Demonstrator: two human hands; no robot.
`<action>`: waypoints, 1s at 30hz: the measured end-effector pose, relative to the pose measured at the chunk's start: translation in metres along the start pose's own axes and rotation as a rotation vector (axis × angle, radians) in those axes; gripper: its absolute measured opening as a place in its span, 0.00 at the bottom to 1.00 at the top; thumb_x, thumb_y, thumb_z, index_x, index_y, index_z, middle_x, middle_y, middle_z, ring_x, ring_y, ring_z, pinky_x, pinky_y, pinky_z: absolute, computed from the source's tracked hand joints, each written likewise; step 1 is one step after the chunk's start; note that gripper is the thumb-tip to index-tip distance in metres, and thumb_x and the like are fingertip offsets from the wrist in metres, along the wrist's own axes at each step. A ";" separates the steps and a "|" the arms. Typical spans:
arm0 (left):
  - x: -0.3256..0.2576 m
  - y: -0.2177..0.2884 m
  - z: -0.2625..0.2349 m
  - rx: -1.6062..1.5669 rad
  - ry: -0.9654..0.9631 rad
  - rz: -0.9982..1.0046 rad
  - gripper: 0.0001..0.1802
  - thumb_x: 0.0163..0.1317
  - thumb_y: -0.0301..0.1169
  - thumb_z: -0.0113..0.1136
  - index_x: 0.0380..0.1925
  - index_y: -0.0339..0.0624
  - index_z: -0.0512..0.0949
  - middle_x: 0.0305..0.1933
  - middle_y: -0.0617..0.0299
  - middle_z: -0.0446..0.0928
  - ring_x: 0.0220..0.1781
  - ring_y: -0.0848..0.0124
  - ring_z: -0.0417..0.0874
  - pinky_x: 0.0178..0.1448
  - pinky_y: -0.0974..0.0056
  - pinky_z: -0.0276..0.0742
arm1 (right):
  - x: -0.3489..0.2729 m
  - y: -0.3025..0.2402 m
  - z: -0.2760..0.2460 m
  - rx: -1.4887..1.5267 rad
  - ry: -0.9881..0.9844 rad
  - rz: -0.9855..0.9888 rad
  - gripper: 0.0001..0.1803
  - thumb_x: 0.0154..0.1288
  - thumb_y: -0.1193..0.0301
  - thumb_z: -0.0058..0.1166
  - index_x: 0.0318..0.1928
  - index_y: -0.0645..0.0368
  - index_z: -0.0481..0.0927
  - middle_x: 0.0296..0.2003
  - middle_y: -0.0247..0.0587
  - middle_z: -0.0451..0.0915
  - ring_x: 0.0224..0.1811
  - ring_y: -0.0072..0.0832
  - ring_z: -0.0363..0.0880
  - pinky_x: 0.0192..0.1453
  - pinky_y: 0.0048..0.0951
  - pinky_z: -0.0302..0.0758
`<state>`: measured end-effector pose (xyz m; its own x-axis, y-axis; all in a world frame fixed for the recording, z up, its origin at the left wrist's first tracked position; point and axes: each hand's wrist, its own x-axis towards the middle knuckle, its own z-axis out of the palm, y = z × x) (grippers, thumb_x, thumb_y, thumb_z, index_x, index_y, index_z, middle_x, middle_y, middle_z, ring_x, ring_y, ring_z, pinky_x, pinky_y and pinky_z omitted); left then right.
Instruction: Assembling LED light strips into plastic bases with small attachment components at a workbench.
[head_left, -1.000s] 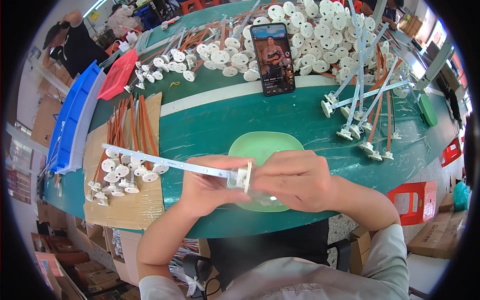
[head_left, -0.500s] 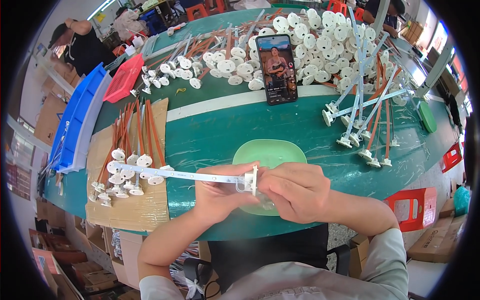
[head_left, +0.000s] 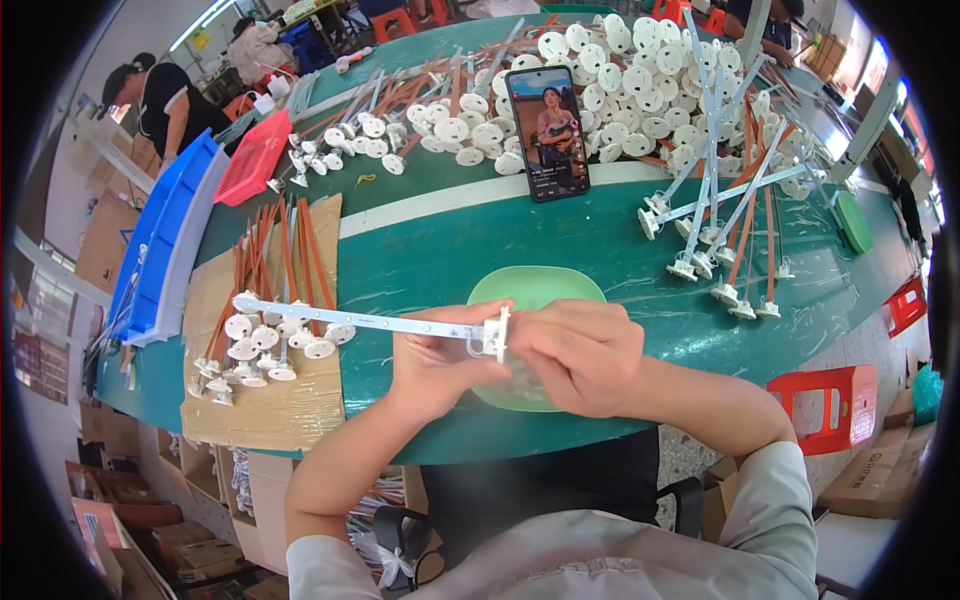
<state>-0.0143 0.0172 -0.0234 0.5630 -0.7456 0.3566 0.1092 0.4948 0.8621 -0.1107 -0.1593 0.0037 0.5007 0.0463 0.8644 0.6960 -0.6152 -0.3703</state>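
My left hand (head_left: 432, 370) is closed around the white base end of an LED light strip (head_left: 385, 323). This pale strip stretches out to the left, over the cardboard. At its right end a round white plastic base (head_left: 502, 335) stands edge-on, with thin wires beside it. My right hand (head_left: 585, 355) has its fingers curled and pinched against the outer face of that base; what the fingertips hold is hidden. Beneath both hands lies a light green tray (head_left: 537, 284), partly covered by them, with small contents too blurred to make out.
Cardboard (head_left: 300, 425) at left bears several strips with white bases. More strips (head_left: 715, 235) lie crossed at right, and a large heap of white discs (head_left: 640, 90) fills the back. A phone (head_left: 550, 135) stands upright. A blue bin (head_left: 165, 240) and red basket (head_left: 252, 160) sit far left.
The view has shifted slightly. Both hands keep their hold at the white base with little movement. At the far left, a person has lowered a raised arm and leans over the table.
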 end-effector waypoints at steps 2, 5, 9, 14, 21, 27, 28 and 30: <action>0.000 0.000 -0.002 0.126 0.025 0.031 0.33 0.44 0.15 0.76 0.54 0.35 0.78 0.57 0.45 0.79 0.60 0.60 0.82 0.66 0.55 0.77 | -0.001 0.003 0.003 -0.003 0.020 -0.012 0.09 0.52 0.83 0.64 0.36 0.64 0.82 0.31 0.46 0.85 0.27 0.35 0.84 0.30 0.28 0.80; 0.007 0.015 0.003 0.253 0.083 0.033 0.32 0.50 0.18 0.73 0.58 0.33 0.75 0.56 0.47 0.80 0.58 0.61 0.83 0.65 0.57 0.77 | 0.000 0.010 0.009 -0.021 0.061 -0.017 0.09 0.52 0.83 0.64 0.36 0.64 0.82 0.32 0.46 0.85 0.28 0.36 0.85 0.32 0.30 0.80; 0.025 0.077 -0.010 0.519 0.185 -0.178 0.31 0.55 0.23 0.71 0.59 0.29 0.73 0.51 0.52 0.82 0.51 0.65 0.85 0.58 0.63 0.79 | 0.005 0.013 -0.003 -0.072 0.077 -0.033 0.10 0.52 0.83 0.64 0.36 0.64 0.83 0.34 0.45 0.85 0.33 0.37 0.85 0.36 0.32 0.81; 0.018 0.170 -0.081 1.331 0.292 -0.554 0.15 0.58 0.30 0.67 0.40 0.30 0.83 0.33 0.56 0.85 0.34 0.76 0.84 0.40 0.69 0.80 | 0.005 0.028 -0.004 -0.098 0.050 -0.131 0.11 0.50 0.83 0.65 0.36 0.63 0.82 0.33 0.43 0.84 0.32 0.38 0.83 0.35 0.32 0.80; -0.013 0.164 -0.083 2.281 0.229 -0.489 0.16 0.53 0.41 0.69 0.29 0.38 0.83 0.28 0.48 0.82 0.32 0.47 0.83 0.37 0.49 0.78 | -0.001 0.027 -0.002 -0.097 -0.066 -0.155 0.10 0.49 0.83 0.66 0.33 0.63 0.81 0.33 0.42 0.84 0.31 0.38 0.82 0.34 0.32 0.79; 0.033 0.125 -0.033 2.194 0.347 -0.017 0.19 0.55 0.46 0.69 0.36 0.42 0.82 0.29 0.51 0.82 0.35 0.52 0.85 0.38 0.52 0.80 | 0.012 0.020 -0.020 -0.165 -0.152 -0.140 0.09 0.50 0.79 0.66 0.33 0.61 0.81 0.33 0.40 0.84 0.31 0.37 0.82 0.34 0.32 0.79; 0.040 0.111 -0.033 2.075 0.274 0.170 0.18 0.55 0.45 0.69 0.34 0.42 0.82 0.28 0.53 0.82 0.33 0.53 0.85 0.37 0.53 0.80 | 0.016 0.018 -0.024 -0.219 -0.227 -0.126 0.08 0.52 0.78 0.66 0.34 0.60 0.82 0.34 0.40 0.84 0.31 0.37 0.82 0.34 0.32 0.79; 0.047 0.084 -0.022 1.910 0.156 0.340 0.16 0.55 0.44 0.69 0.31 0.43 0.82 0.25 0.57 0.81 0.30 0.57 0.83 0.33 0.55 0.78 | 0.033 0.002 -0.047 -0.368 -0.336 -0.071 0.06 0.54 0.76 0.65 0.34 0.59 0.82 0.33 0.40 0.84 0.32 0.37 0.82 0.34 0.32 0.79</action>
<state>0.0394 0.0331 0.0580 0.4330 -0.6454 0.6293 -0.8336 -0.5524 0.0070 -0.1171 -0.1959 0.0472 0.6385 0.3116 0.7037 0.5370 -0.8354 -0.1174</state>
